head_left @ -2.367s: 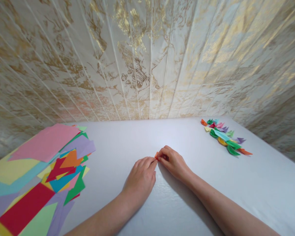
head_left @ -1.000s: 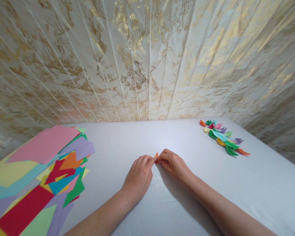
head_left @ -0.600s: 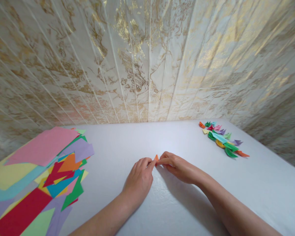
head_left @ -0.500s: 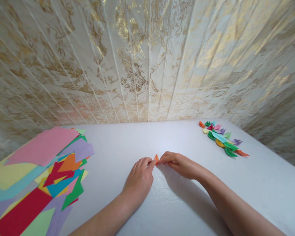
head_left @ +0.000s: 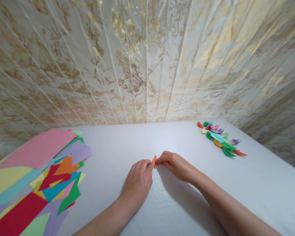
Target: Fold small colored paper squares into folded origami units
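A small folded piece of orange paper (head_left: 154, 160) is pinched between my hands at the middle of the white table. My left hand (head_left: 139, 175) rests on the tabletop, its fingers closed together and its fingertips on the paper's left side. From the right, my right hand (head_left: 173, 163) grips the paper's other side between bent thumb and fingers. Only a pointed tip and a thin strip of the paper show; fingertips hide the rest.
Coloured paper sheets and scraps (head_left: 61, 173) lie spread over the table's left side, with a large pink sheet (head_left: 39, 147) on top. Several small folded paper pieces (head_left: 218, 137) sit in a cluster at the back right. A gold-patterned curtain (head_left: 135, 65) hangs behind the white table (head_left: 127, 141).
The view has shifted slightly, so everything sits a little further left. My right fingers have bent in closer on the orange paper, and its tip leans a bit more.
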### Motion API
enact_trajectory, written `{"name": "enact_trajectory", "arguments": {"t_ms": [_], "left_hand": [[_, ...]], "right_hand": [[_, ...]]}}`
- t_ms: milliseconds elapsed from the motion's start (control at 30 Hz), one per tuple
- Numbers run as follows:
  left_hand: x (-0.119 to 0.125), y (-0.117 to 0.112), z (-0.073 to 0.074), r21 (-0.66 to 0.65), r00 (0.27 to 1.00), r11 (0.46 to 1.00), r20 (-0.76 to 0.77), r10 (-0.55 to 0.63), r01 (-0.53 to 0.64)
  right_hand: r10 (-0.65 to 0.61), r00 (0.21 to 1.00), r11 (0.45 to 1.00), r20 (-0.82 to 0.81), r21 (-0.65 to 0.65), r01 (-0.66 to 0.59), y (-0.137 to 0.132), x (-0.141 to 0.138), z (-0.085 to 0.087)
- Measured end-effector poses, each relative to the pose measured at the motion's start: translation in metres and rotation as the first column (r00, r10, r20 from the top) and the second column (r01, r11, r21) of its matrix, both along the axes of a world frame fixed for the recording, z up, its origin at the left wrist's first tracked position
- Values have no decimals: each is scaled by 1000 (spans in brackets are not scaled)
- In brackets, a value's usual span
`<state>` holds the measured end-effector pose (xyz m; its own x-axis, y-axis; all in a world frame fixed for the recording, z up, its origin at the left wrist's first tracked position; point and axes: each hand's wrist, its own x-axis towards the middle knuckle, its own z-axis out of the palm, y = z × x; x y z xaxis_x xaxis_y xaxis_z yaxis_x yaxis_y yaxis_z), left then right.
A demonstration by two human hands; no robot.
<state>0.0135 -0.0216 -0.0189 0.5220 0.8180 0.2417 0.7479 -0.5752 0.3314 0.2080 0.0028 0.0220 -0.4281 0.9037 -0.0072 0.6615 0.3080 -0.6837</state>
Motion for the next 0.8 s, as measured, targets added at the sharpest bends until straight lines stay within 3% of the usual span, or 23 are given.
{"name": "enact_trajectory", "arguments": {"t_ms": [200,433,800], "left_hand": [[4,-13,5,108,998,994,-58,-16,22],[3,-12,-1,67,996,998,-87,10,-4],[5,-13,1,61,995,998,-94,37,-31]], "right_hand": [[10,1000,1000,8,20,-10,-2,-1,-2],[23,1000,999,12,29,-24,0,1,-3],[31,998,999,49,12,-31,-3,-1,1]]}}
